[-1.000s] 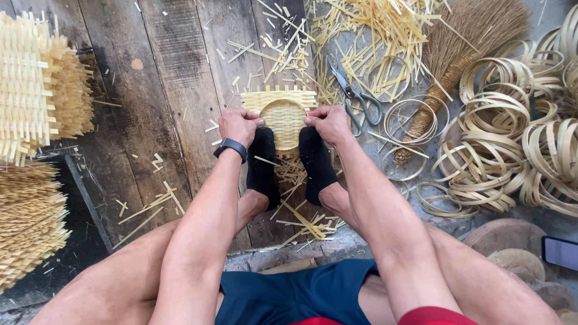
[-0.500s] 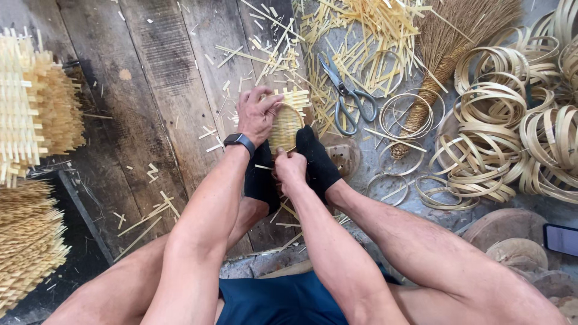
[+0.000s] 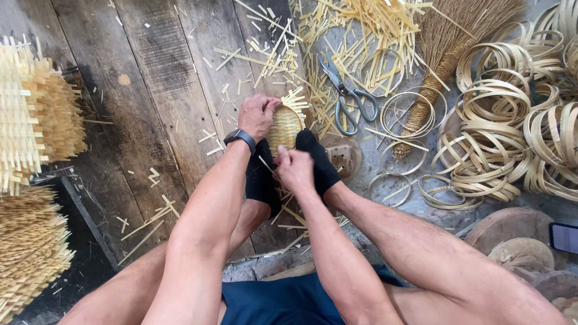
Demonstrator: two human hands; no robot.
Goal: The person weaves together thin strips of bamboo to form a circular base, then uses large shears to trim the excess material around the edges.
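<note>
Between black-socked feet, both hands (image 3: 257, 114) (image 3: 294, 168) clasp a woven bamboo basket (image 3: 284, 127).

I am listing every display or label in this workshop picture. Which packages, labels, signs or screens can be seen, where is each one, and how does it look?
Smartwatch: on the left wrist, dark band with a small dark face; nothing on it can be made out.
Phone: at the right edge, lying flat on the floor beside round wooden discs; a dark rectangle, partly cut off by the frame.
No packages, labels or signs show.
</note>
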